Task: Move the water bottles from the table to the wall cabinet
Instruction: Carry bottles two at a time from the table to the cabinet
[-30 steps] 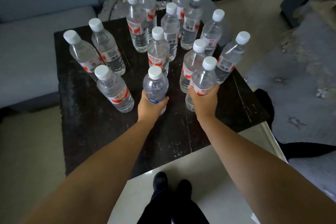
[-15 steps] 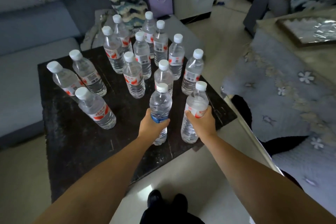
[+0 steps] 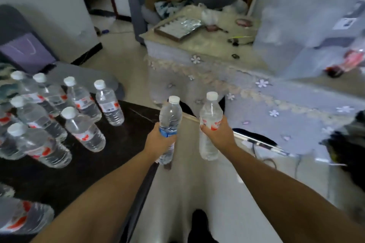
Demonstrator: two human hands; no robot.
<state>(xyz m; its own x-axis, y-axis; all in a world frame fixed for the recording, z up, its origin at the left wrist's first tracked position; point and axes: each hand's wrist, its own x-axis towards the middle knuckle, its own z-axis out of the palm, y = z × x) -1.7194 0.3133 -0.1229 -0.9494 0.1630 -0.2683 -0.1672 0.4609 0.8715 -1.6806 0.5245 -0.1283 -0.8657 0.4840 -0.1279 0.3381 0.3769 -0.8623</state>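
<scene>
My left hand [image 3: 158,141] grips a clear water bottle with a blue label [image 3: 170,116] around its middle. My right hand [image 3: 219,134] grips a second bottle with a red label [image 3: 210,111]. Both bottles are upright, white-capped, and lifted off the table, held over the pale floor to the right of the dark table [image 3: 122,144]. Several more red-labelled bottles [image 3: 83,128] stand on that table at the left. No wall cabinet is in view.
A low table under a lilac flowered cloth [image 3: 256,89] stands ahead and to the right, with a tray [image 3: 177,27] on it. A purple bag [image 3: 23,51] sits at the left wall. Pale floor [image 3: 197,183] runs between the two tables. My dark shoes show below.
Both hands have lifted their bottles off the dark table and carried them right, over the floor. The view has swung right, so the table now lies at the left.
</scene>
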